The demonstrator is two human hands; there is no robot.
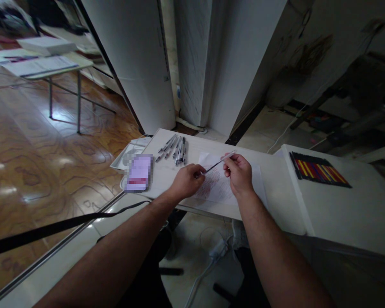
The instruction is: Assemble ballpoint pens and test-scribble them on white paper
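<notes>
Above the paper, a slim pen with a dark lower part and a clear upper part slants between my two hands. My left hand pinches its dark lower end, though the very tip is hidden by the fingers. Closed around the clear upper part is my right hand. Under both hands lies a white sheet of paper covered partly in reddish-brown and dark scribbled lines. Several clear pens with dark ends lie in a loose bunch on the white table, beyond my left hand.
A phone, blurred out, sits at the table's left edge. To the right, a black case of coloured pens rests on an adjoining white surface. A white column stands behind the table. Cables run across the floor below.
</notes>
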